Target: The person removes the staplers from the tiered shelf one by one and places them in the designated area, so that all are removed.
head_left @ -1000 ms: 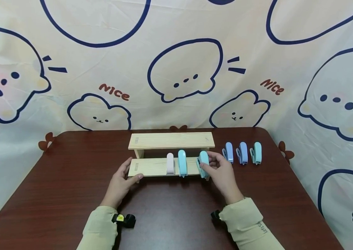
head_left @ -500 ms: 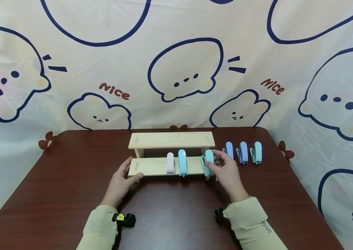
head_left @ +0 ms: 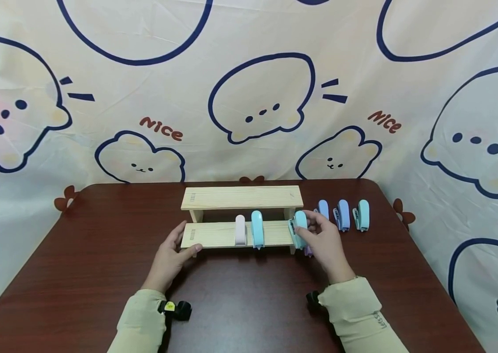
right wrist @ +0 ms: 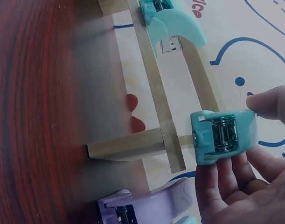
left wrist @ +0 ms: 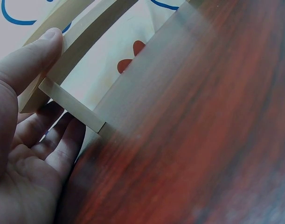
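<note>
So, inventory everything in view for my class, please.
Table: 1, red-brown, foreground
Front shelf board: 1, pale wood, on table
Back shelf board: 1, pale wood, behind that
Shelved mini staplers: 2, whitish and light blue, front board
Held mini stapler: 1, teal, front board's right end
Purple mini stapler: 1, purple, beside that end
Unclear edge: 1, pale teal, beside purple stapler
Blue mini staplers: 2, periwinkle, right of boards
Mint mini stapler: 1, mint green, right of those
Backdrop: 1, cream with navy drawings, behind table
Wrist cameras: 2, black, wrists
Sleeves: 2, pale green, forearms
Left hand: 1, gripping front board
Right hand: 1, pinching teal stapler
</note>
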The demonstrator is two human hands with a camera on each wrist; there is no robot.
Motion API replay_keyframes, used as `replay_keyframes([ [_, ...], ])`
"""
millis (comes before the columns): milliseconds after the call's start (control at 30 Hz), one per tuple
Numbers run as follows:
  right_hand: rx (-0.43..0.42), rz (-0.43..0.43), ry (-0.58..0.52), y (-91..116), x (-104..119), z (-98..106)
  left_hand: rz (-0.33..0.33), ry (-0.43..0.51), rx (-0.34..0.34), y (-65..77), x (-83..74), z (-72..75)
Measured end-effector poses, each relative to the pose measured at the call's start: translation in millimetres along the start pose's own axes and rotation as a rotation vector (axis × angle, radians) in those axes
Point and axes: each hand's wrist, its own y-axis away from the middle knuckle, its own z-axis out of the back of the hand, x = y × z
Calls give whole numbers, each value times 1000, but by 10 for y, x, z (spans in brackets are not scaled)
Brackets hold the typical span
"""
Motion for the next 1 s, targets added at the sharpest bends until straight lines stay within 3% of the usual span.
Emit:
replay_keyframes([
  [1000,-66,-35,-10,-22,-56,33,18,-2,6,23,-49,3],
])
